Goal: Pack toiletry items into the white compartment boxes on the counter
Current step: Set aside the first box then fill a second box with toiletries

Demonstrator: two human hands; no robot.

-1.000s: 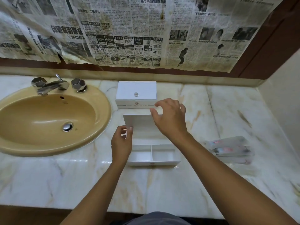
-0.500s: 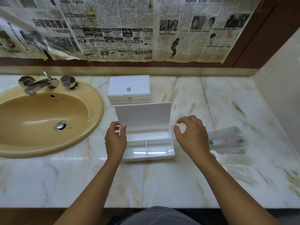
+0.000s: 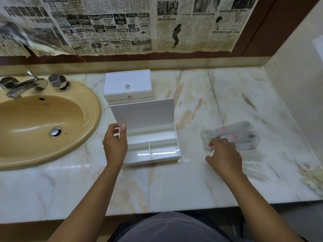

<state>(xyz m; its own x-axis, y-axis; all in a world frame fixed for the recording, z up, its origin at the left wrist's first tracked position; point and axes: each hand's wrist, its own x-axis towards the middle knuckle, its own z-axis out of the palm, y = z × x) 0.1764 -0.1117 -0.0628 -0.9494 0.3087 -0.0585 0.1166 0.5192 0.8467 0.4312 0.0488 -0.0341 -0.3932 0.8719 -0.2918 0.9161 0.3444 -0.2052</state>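
Both bare forearms reach forward from the bottom of the head view. The left hand (image 3: 114, 145) is raised upright, thumb and fingers pinching a thin white edge. The right hand (image 3: 224, 157) is extended further right, palm down, fingers loosely curled and slightly blurred.

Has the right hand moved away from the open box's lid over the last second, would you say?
Yes. The right hand has moved rightward from the open box, reaching the wrapped packets.
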